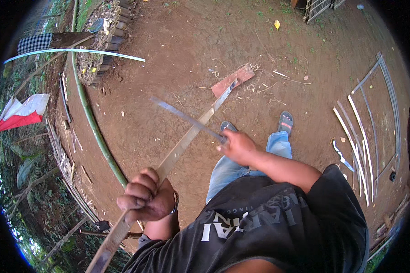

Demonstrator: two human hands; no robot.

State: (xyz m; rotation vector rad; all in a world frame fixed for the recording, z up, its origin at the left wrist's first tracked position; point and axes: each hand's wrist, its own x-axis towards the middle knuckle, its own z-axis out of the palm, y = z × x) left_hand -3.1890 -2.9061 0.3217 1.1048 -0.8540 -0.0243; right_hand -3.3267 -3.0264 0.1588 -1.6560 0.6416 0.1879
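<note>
A: what's in the hands?

B: left hand (146, 196) is clenched in a full fist round a long flat bamboo strip (187, 139). Strip runs diagonally from low left near the frame edge, up through the fist, far end resting on a reddish board (234, 79) lying on the dirt

A: and the right?

B: right hand (239, 146) is closed round the handle of a long knife (187, 119). Blade points up and left and crosses over the strip about midway along it. Looks like it's touching the strip at the crossing, but the blade is blurred so can't say for certain

A: where's the person standing?

B: bare brown earth (168, 45), two sandalled feet, the right sandal (285, 122) just below the board. Jeans, dark t-shirt

A: anything else around?

B: a row of split bamboo slats (357, 141) lies on the ground to the person's right, well apart from the hands, with a small blue-handled tool (340, 157) beside them. To the left a long green bamboo pole (93, 120) curves across the dirt, a stack of cut bamboo sections (107, 27) at top left, and a red and white flag (23, 113) at the far left edge. Loose shavings (269, 86) are scattered near the board
</note>
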